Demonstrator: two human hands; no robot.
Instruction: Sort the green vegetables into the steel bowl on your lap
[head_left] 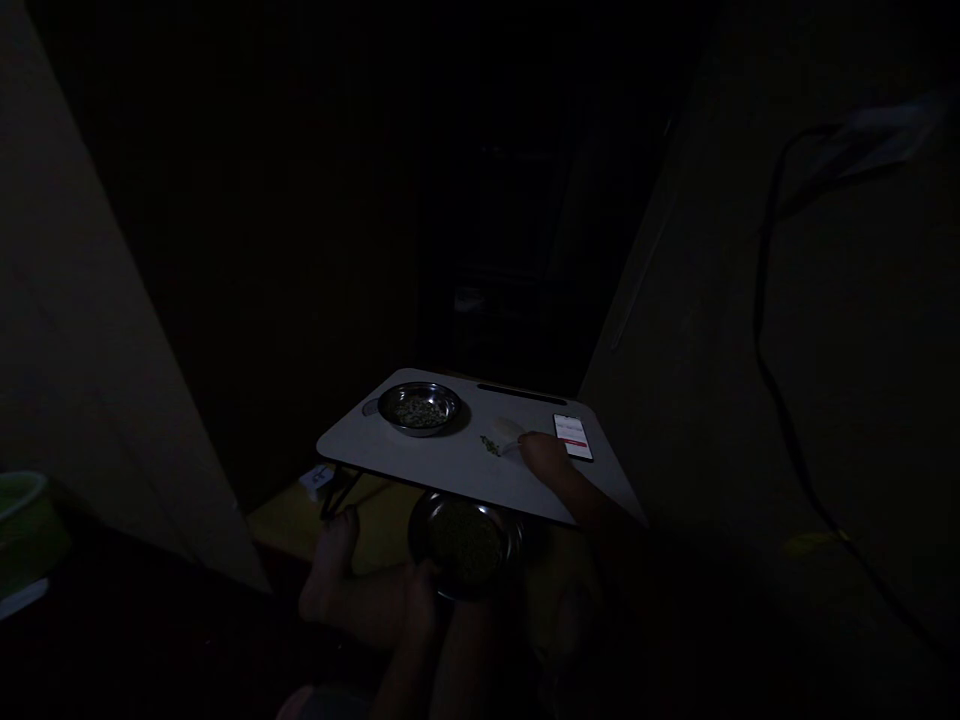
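The scene is very dark. My right hand (541, 452) is closed around a thin, pale utensil (512, 446), its exact kind too dim to tell. The utensil's tip is beside a small pile of green bits (490, 446) on the white folding table (450, 470). A faint pale patch (508, 428) lies just behind the pile. Below the table edge, my left hand (422, 583) grips the rim of a metal bowl (512, 545) at my legs. Dark green contents (465, 540) fill much of that bowl.
Another metal bowl (420, 431) with pale, chopped-looking contents stands on the table's left side. A lit phone (574, 438) lies right of my right hand. A small white box (316, 482) sits by the table leg. A cable (765, 370) hangs down the right wall.
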